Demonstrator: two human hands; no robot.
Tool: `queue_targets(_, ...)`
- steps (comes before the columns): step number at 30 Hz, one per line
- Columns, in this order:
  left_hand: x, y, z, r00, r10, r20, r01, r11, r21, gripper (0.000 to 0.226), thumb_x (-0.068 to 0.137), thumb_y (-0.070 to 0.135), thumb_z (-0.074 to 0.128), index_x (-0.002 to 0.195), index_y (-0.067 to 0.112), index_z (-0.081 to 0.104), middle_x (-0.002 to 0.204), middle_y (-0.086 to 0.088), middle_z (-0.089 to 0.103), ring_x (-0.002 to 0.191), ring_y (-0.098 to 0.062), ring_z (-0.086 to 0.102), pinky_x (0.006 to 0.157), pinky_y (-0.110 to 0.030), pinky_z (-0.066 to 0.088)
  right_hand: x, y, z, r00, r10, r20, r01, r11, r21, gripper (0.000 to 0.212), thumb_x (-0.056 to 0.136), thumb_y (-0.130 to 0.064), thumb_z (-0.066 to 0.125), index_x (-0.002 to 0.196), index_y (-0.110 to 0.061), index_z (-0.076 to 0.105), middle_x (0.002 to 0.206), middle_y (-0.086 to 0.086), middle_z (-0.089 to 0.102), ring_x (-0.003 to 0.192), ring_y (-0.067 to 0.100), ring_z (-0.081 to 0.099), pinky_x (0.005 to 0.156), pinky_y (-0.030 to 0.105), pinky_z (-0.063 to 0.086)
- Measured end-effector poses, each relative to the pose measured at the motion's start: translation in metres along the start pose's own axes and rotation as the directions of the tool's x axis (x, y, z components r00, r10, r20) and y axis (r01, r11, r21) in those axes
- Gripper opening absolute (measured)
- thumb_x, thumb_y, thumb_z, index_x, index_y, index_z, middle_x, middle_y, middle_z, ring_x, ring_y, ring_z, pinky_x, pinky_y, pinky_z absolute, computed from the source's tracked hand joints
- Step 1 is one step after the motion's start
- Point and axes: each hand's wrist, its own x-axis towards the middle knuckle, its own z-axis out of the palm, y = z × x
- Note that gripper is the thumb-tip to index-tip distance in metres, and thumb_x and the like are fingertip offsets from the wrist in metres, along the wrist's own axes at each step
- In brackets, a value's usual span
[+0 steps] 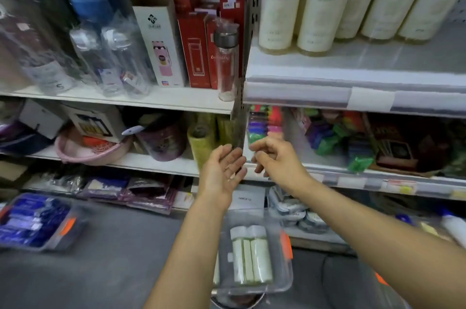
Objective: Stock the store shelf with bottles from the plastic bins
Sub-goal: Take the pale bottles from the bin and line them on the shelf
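Several tall cream-labelled bottles stand in a row on the upper right shelf. Below my arms, a clear plastic bin with orange latches holds two or three pale green bottles lying flat with white caps. My left hand is raised in front of the shelf upright, palm open, fingers apart, holding nothing. My right hand hovers just to its right, fingers loosely curled, with nothing visible in it. Both hands are well above the bin.
A second bin of blue bottles sits on the grey floor at the left. A metal shelf upright divides the bays. The left shelves hold boxed and wrapped drinking bottles, a pink basin and packets.
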Motion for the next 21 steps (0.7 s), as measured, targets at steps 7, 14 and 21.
queue_targets(7,0.051,-0.075,-0.076,0.962,-0.205,-0.179,0.208,0.978,-0.003,0.019,0.101,0.028,0.049,0.100,0.013,0.061,0.105,-0.006,0.070,0.090,-0.021,0.066,0.075,-0.035,0.052,-0.007,0.111,0.035,0.944,0.315,0.100,-0.310,0.949,-0.064,0.018,0.096,0.001,0.051,0.101,-0.012,0.062,0.088,0.011,0.063,0.052,0.008,0.058,0.047,0.021,0.045)
queue_targets(14,0.100,-0.151,-0.135,0.891,-0.325,-0.316,0.342,0.940,0.000,0.020,0.102,0.030,0.049,0.103,0.015,0.062,0.105,-0.006,0.072,0.095,-0.024,0.067,0.077,-0.036,0.053,-0.010,0.216,0.063,0.790,0.590,0.168,-0.589,0.806,-0.059,0.020,0.097,0.003,0.048,0.112,-0.003,0.059,0.087,0.011,0.060,0.059,0.018,0.058,0.050,0.027,0.047)
queue_targets(21,0.160,-0.230,-0.203,0.823,-0.393,-0.410,0.421,0.907,-0.022,0.019,0.103,0.029,0.047,0.105,0.015,0.060,0.102,-0.006,0.071,0.096,-0.025,0.065,0.082,-0.038,0.051,-0.015,0.331,0.103,0.601,0.767,0.224,-0.774,0.628,-0.073,0.019,0.095,-0.001,0.056,0.113,-0.007,0.054,0.092,0.014,0.061,0.066,0.025,0.062,0.056,0.032,0.053)
